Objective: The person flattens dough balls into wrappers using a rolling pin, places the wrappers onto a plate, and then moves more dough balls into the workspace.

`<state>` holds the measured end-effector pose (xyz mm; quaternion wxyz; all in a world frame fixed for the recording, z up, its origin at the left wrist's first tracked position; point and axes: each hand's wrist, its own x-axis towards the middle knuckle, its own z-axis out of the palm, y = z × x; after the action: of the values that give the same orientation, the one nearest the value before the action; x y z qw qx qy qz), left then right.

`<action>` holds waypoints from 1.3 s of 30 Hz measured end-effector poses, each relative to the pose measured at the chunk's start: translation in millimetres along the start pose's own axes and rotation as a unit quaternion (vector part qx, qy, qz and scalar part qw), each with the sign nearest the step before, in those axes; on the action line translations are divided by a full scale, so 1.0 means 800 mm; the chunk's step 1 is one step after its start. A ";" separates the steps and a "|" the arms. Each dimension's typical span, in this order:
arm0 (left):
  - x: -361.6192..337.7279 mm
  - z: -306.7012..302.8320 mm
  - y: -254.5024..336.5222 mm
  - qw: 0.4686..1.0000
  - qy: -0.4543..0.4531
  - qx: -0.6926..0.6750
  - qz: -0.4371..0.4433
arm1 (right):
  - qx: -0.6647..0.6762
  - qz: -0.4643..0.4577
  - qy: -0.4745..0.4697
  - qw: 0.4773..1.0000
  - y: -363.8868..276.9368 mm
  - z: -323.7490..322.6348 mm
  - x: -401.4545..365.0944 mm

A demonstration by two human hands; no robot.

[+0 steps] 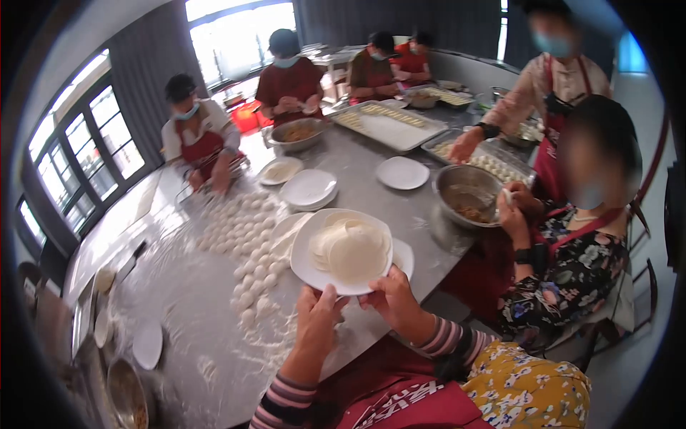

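Observation:
A white plate (303,266) carries a stack of thin round dough wrappers (351,250). My left hand (319,319) grips the plate's near edge, thumb up at the rim. At the near right edge, my right hand (397,299) is closed on the same plate. It is held above the steel table, near its front edge. Just left of it lie many small floured dough balls (250,284). Part of another white plate (404,259) shows behind and to the right, partly covered by the held one.
A steel bowl of filling (449,187) stands at the right, beside a seated person (572,236). Stacked white plates (309,187) and a lone plate (402,174) lie beyond. A large tray (389,136) holds shaped dough pieces. A cleaver (130,262) lies at left. Several co-workers surround the table.

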<state>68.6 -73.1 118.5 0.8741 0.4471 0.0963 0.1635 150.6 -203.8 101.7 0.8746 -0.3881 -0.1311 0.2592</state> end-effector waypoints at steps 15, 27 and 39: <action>-0.102 -0.145 -0.078 0.615 0.037 0.758 0.213 | -0.051 -0.272 0.258 0.926 -0.195 -0.261 0.183; -0.085 -0.142 -0.068 0.607 0.038 0.760 0.229 | -0.071 -0.272 0.252 0.926 -0.220 -0.293 0.263; -0.086 -0.164 -0.088 0.555 0.064 0.797 0.231 | -0.978 -0.048 0.066 0.191 -0.049 -0.269 0.399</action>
<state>-22.2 -38.3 -13.7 0.0847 0.9563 0.1363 0.2443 522.8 -180.1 -2.7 -0.1914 -0.9405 -0.2394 -0.1465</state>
